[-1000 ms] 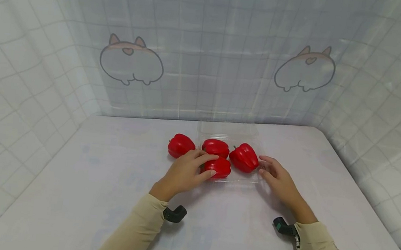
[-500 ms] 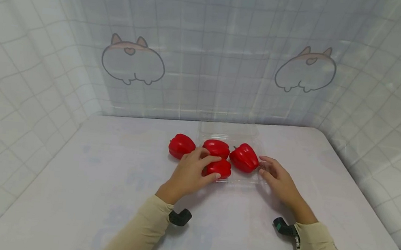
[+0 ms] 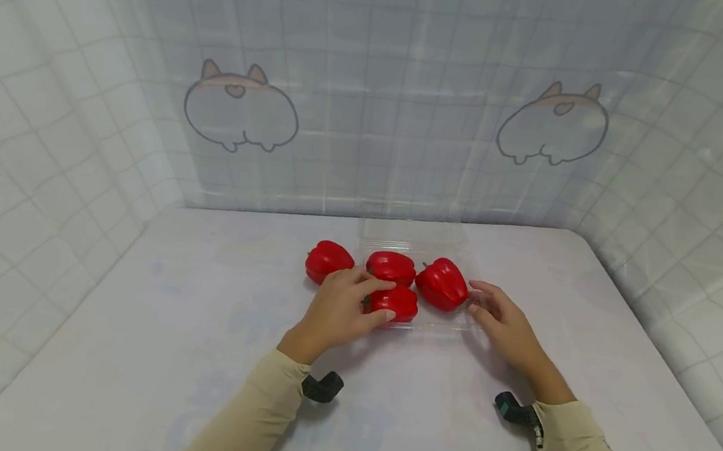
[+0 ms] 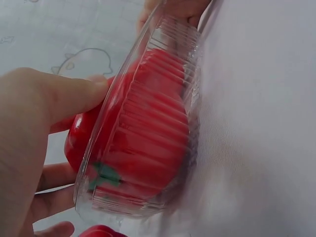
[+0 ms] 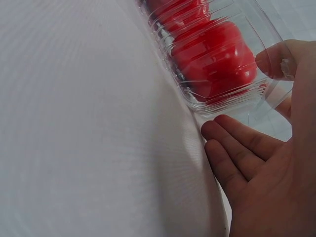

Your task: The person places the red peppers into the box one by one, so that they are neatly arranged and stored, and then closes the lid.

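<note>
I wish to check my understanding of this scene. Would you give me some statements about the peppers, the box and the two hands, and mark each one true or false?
1. All four red peppers are inside the box. False: the leftmost pepper lies outside, on the table.
2. The left hand is at the front pepper. True.
3. The right hand is on the leftmost pepper. False: the right hand is at the right end of the box.
4. The box is clear plastic. True.
5. The lid is closed over the peppers. False: the lid lies open at the back.
</note>
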### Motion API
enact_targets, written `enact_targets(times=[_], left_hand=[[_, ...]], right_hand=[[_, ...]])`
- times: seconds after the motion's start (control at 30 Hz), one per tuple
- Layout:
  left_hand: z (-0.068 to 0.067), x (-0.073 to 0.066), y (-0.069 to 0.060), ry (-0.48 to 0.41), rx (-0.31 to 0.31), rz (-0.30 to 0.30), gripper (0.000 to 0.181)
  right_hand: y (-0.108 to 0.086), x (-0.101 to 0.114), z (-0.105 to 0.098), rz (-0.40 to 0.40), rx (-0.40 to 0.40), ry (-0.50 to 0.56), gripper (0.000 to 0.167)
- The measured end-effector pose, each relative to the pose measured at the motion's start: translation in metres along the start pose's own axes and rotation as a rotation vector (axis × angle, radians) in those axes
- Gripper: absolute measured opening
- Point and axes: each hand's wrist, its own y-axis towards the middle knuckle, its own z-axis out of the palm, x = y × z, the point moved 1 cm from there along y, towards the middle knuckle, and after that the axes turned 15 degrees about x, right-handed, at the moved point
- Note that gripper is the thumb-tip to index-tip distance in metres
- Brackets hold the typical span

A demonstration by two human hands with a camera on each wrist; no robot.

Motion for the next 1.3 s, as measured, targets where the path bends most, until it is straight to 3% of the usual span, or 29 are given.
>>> enact_targets(times=[0.3, 0.5, 0.83, 1.03, 1.17, 1.3], left_hand=[[-0.007, -0.002, 0.006, 0.077, 0.1, -0.052, 0.054], [-0.012, -0.003, 0.008, 0.063, 0.162, -0.074, 0.059], [-0.028, -0.003, 0.009, 0.076, 0.159, -0.01, 0.052], [-0.043, -0.007, 0.024, 0.105, 0.19, 0.01, 0.046], [-0.053, -0.011, 0.037, 0.122, 0.241, 0.02, 0.044], [-0.057, -0.015, 0.054, 0.137, 0.304, 0.072, 0.041]], right_hand=[[-0.001, -0.001, -0.004, 0.013, -0.005, -0.007, 0.048], [-0.001, 0.0, -0.004, 0.002, -0.002, 0.0, 0.047], [0.0, 0.006, -0.005, 0.018, 0.007, 0.002, 0.047], [0.002, 0.006, -0.007, 0.03, 0.001, -0.007, 0.046], [0.002, 0.007, -0.007, 0.03, 0.017, -0.002, 0.048], [0.001, 0.007, -0.006, 0.045, 0.017, 0.0, 0.048]])
